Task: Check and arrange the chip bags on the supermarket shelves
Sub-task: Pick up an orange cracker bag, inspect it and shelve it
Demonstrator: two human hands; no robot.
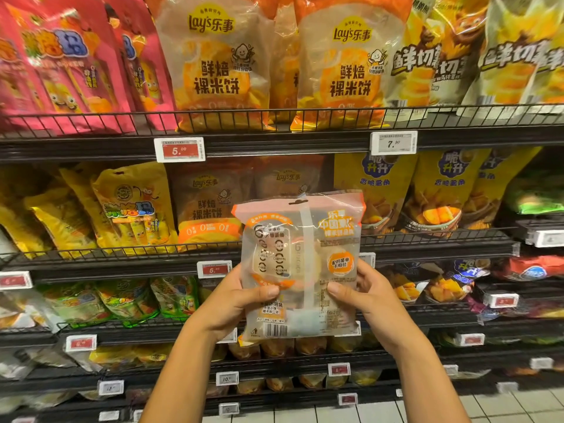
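Holding chip bag (300, 264) upright, back side facing camera, in front of second shelf (122, 264). Left hand (236, 303) and right hand (363, 296) both clamped on lower side edges, thumbs on film. Likely light, soft, crinkly, contents fragile; hold edges, avoid squeezing middle.

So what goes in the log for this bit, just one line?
step: checking bag | left hand: grips bag | right hand: grips bag | bag: back side facing, held before shelf
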